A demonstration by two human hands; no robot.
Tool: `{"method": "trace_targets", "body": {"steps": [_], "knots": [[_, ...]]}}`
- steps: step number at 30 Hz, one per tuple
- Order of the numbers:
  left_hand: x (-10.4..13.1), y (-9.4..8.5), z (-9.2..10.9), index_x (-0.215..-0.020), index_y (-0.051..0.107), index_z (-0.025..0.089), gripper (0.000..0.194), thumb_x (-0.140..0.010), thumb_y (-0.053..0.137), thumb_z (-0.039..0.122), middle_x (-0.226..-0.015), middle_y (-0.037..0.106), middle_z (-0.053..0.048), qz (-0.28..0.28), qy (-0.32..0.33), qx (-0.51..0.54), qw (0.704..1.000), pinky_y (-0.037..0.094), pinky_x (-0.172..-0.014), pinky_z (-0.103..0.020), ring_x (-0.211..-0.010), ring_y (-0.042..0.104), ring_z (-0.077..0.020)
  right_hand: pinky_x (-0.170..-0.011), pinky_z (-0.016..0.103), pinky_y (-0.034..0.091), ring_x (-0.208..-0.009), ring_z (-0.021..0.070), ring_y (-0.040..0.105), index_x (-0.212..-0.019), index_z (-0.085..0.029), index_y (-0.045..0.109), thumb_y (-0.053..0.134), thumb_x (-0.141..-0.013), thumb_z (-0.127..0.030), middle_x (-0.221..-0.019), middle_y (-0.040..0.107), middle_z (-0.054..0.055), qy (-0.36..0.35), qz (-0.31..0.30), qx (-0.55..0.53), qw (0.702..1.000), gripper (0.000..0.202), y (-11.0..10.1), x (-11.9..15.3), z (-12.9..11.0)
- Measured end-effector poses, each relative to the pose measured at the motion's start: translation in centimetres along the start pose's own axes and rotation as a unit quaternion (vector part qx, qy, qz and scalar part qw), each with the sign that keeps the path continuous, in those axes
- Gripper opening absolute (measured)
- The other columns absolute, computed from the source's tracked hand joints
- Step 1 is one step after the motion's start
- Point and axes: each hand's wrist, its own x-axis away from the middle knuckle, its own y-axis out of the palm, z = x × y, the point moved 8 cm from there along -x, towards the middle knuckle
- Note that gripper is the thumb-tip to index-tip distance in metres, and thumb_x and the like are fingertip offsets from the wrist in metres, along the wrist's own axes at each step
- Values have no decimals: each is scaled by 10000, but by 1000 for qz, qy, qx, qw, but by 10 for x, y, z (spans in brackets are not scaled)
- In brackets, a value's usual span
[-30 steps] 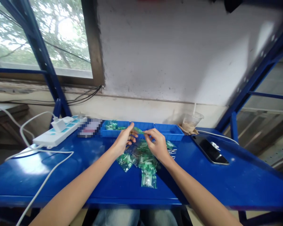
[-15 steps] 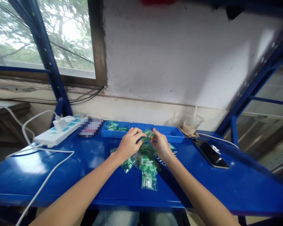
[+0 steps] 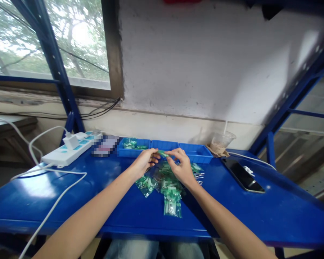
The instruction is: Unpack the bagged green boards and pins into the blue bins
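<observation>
A small green plastic bag is stretched between my two hands, just in front of the blue bins. My left hand pinches its left end, and the fingers of my right hand close on its right end. Below them a pile of clear green packets with white and metallic pieces inside lies on the blue table. Another such packet rests at the pile's left. Thin metal pieces lie loose beside my right wrist.
Three joined blue bins stand at the back; the left one holds green packets. To the left is a white power strip with cables. On the right are a phone, white earbuds and a plastic cup.
The green bag has turned from facing me to nearly edge-on. My right hand has rolled over with its back upward, and my left hand has shifted slightly left.
</observation>
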Motion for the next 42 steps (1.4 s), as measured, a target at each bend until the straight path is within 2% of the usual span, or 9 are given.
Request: {"method": "trace_targets", "body": {"steps": [4,8,12,15,21,24,29,37,42], "knots": [[7,-2,28,-834,595,161,119,-781,534,248,-690,571,-3,40,183,-138,973,398,-565,-230,-615,530,-116,-846,356,361,-897,205,496,-818,-235,710,550,-758,-264,-858,565,42,63,17,-21,998,174,-3,-1,11],[38,23,55,-937,632,192,180,-857,471,210,-879,615,-38,32,439,-360,823,432,-748,-307,-796,546,-153,-660,298,375,-722,182,525,-671,-182,665,455,-796,-543,-703,583,44,261,10,-201,944,436,7,3,44],[52,42,48,-981,634,210,235,-885,425,161,-892,611,-46,-20,513,-453,728,426,-792,-341,-833,517,-166,-521,259,330,-534,132,463,-608,-175,573,562,-710,-545,-567,527,3,358,20,-349,866,384,18,9,60],[47,40,45,-937,643,211,206,-872,449,183,-902,608,-46,-18,484,-457,746,414,-810,-356,-859,512,-179,-515,247,345,-560,129,475,-642,-180,575,614,-670,-381,-617,531,-9,327,36,-352,876,207,13,7,59],[11,15,25,-812,635,164,451,-874,347,506,-824,643,-64,-34,190,-209,959,413,-638,-285,-761,573,-177,-671,296,410,-725,164,517,-921,-196,672,517,-758,-245,-790,592,32,62,-6,-84,995,230,-3,-4,14],[1,6,9,-762,595,151,420,-843,382,504,-726,624,-47,-24,69,-110,991,353,-531,-247,-630,552,-144,-803,351,405,-837,187,522,-995,-227,675,470,-762,-149,-874,585,51,-53,-17,24,998,320,1,-1,-8],[4,-1,27,-812,586,170,191,-818,499,341,-695,587,-11,24,190,-216,958,389,-590,-257,-635,539,-138,-868,382,387,-928,212,496,-964,-227,690,484,-744,-157,-949,543,68,-30,-2,74,997,310,0,1,-7],[63,47,53,-980,629,228,223,-888,432,177,-975,598,-57,4,542,-471,696,428,-812,-356,-912,522,-183,-531,275,338,-504,138,450,-560,-172,558,375,-816,-616,-492,494,8,277,-28,-181,943,544,13,4,49],[48,45,46,-926,649,230,163,-842,532,307,-974,618,-54,4,457,-467,757,397,-850,-419,-944,515,-226,-496,250,316,-490,115,395,-637,-187,557,509,-789,-465,-516,451,-32,235,27,-191,953,320,3,1,47]]}}
